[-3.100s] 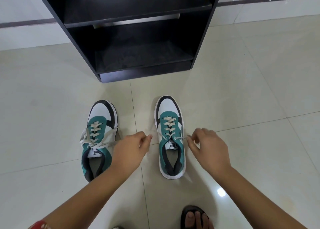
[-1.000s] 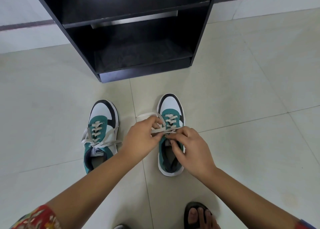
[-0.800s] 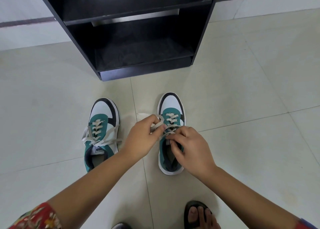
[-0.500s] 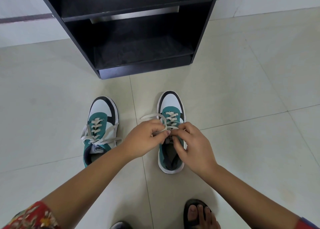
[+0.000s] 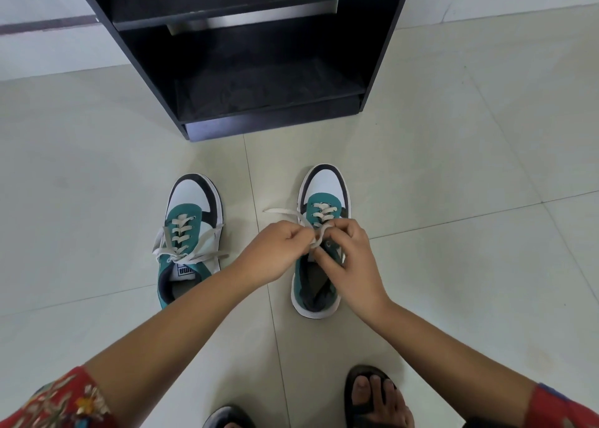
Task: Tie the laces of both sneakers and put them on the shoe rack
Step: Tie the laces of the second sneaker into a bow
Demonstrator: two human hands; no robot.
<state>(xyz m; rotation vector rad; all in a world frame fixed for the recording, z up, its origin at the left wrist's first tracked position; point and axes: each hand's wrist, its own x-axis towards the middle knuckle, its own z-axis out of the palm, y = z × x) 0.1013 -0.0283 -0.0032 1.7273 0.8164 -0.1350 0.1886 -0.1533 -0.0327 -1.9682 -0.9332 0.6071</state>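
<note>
Two teal, white and black sneakers stand side by side on the tiled floor, toes towards the rack. The left sneaker [image 5: 191, 230] has a bow with its ends splayed to both sides. Over the right sneaker [image 5: 324, 200] my left hand [image 5: 275, 252] and my right hand [image 5: 351, 262] meet, each pinching the cream lace [image 5: 285, 213] above the tongue. One loose end of that lace trails left over the floor. My right hand hides the sneaker's tongue. The black shoe rack [image 5: 246, 71] stands just beyond, its lowest shelf bare.
My two sandalled feet [image 5: 376, 398] show at the bottom edge. A pale wall with a dark stripe runs behind the rack. Light floor tiles spread to the left and right of the sneakers.
My hands came together from either side of the right sneaker, crossed its lace ends and now hold them bunched close over the tongue. The left sneaker has not moved.
</note>
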